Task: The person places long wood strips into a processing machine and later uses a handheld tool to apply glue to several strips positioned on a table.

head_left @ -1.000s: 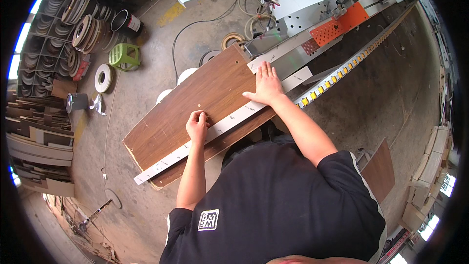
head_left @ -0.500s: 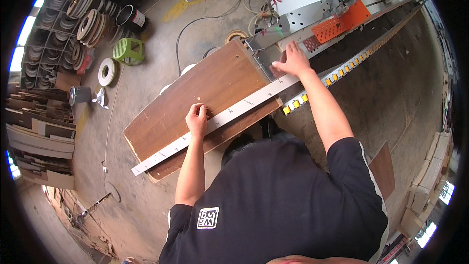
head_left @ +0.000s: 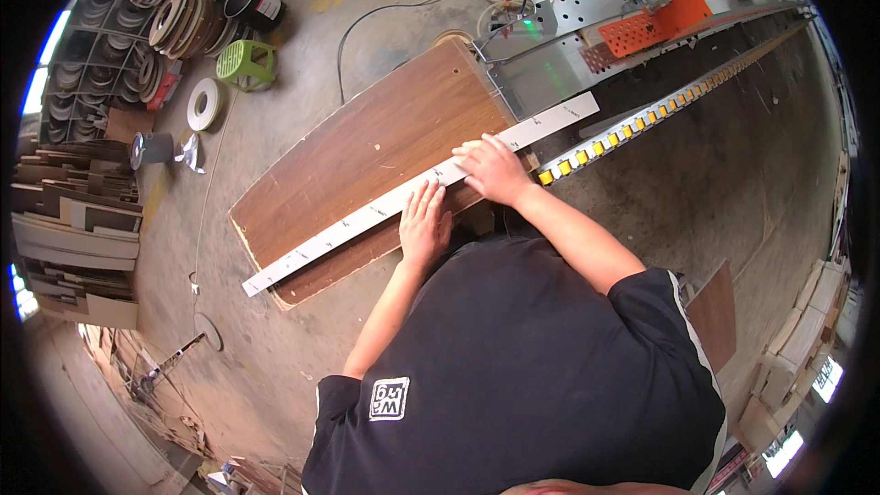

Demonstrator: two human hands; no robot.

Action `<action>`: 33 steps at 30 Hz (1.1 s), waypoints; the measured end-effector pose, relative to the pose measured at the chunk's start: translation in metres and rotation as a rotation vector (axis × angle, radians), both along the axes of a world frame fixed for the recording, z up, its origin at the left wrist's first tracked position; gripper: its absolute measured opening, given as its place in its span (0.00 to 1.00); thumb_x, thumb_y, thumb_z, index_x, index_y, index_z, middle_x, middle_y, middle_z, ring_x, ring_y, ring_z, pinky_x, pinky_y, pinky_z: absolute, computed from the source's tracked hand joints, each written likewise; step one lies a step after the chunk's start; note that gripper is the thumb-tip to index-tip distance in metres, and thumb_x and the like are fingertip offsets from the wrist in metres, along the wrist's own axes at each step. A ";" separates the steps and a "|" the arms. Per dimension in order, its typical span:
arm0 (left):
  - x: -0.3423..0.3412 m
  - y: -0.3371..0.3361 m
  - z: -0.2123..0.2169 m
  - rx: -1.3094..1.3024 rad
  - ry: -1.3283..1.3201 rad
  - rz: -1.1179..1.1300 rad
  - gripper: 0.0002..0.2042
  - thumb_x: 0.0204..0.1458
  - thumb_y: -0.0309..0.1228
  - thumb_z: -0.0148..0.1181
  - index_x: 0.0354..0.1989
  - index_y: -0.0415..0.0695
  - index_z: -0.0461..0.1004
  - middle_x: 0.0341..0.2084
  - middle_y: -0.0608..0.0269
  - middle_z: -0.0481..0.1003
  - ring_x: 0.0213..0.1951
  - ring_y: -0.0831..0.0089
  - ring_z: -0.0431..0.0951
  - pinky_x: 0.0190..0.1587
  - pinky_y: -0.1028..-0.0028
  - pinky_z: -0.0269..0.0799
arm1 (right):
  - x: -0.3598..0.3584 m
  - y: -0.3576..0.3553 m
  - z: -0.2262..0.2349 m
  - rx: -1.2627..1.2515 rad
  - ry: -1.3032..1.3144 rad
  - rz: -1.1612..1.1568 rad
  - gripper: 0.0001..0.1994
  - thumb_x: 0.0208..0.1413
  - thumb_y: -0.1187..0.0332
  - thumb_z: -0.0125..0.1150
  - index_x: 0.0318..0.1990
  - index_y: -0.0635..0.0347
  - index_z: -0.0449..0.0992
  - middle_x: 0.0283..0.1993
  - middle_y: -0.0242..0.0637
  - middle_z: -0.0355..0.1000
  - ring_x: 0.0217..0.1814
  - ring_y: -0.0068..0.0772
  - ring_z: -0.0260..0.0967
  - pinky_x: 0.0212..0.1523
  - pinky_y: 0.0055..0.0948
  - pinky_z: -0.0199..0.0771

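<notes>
By the brown board's (head_left: 367,151) near edge, we touch the white strip (head_left: 367,214) with left hand (head_left: 426,229) open and right hand (head_left: 498,170) (grip unclear).

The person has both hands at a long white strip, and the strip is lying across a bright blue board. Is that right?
Not quite: the board is brown, not bright blue, as the head view shows. The left hand and right hand are indeed at the long white strip lying across it.
</notes>
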State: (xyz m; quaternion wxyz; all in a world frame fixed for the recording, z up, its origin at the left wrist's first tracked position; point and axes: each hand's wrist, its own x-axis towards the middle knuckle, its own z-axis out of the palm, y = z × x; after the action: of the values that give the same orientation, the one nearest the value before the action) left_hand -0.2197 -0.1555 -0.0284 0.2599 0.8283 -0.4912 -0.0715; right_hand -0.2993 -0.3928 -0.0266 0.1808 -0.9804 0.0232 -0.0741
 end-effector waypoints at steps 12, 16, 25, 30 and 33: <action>0.075 0.160 -0.041 0.334 -0.186 0.623 0.37 0.68 0.51 0.48 0.77 0.38 0.52 0.79 0.50 0.48 0.80 0.55 0.44 0.78 0.51 0.39 | -0.047 -0.076 -0.010 -0.077 0.020 -0.326 0.49 0.56 0.47 0.69 0.76 0.67 0.53 0.81 0.53 0.50 0.83 0.56 0.45 0.80 0.51 0.46; 0.113 0.273 -0.060 0.434 -0.167 1.050 0.39 0.70 0.55 0.42 0.77 0.36 0.50 0.79 0.48 0.47 0.80 0.54 0.43 0.77 0.50 0.42 | -0.079 -0.146 -0.046 -0.288 -0.043 -0.411 0.49 0.62 0.37 0.58 0.79 0.62 0.48 0.83 0.52 0.43 0.85 0.53 0.40 0.80 0.55 0.43; 0.183 0.394 -0.038 0.389 0.116 1.541 0.37 0.60 0.49 0.57 0.73 0.38 0.61 0.76 0.45 0.55 0.75 0.50 0.57 0.73 0.53 0.56 | -0.077 -0.170 -0.050 -0.300 0.084 -0.734 0.39 0.64 0.45 0.59 0.72 0.65 0.61 0.77 0.53 0.57 0.79 0.53 0.53 0.76 0.52 0.53; 0.198 0.469 -0.055 0.142 0.132 1.446 0.30 0.54 0.40 0.64 0.64 0.37 0.73 0.61 0.44 0.75 0.63 0.52 0.74 0.65 0.59 0.68 | -0.045 -0.056 0.000 -0.129 -0.081 -0.333 0.31 0.56 0.56 0.69 0.63 0.65 0.72 0.69 0.52 0.69 0.71 0.54 0.65 0.70 0.53 0.62; 0.204 0.463 -0.059 0.112 0.066 1.429 0.26 0.52 0.37 0.63 0.60 0.41 0.77 0.52 0.46 0.81 0.56 0.53 0.81 0.60 0.59 0.74 | -0.044 -0.003 0.012 -0.124 0.036 -0.211 0.33 0.55 0.54 0.68 0.65 0.62 0.72 0.72 0.49 0.67 0.75 0.50 0.62 0.75 0.58 0.55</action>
State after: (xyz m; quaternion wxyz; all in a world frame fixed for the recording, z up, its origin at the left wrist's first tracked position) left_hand -0.0153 0.3070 -0.0872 0.2150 0.9569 0.1838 0.0663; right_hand -0.3434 -0.3955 -0.0149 0.1105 -0.9830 0.1247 -0.0766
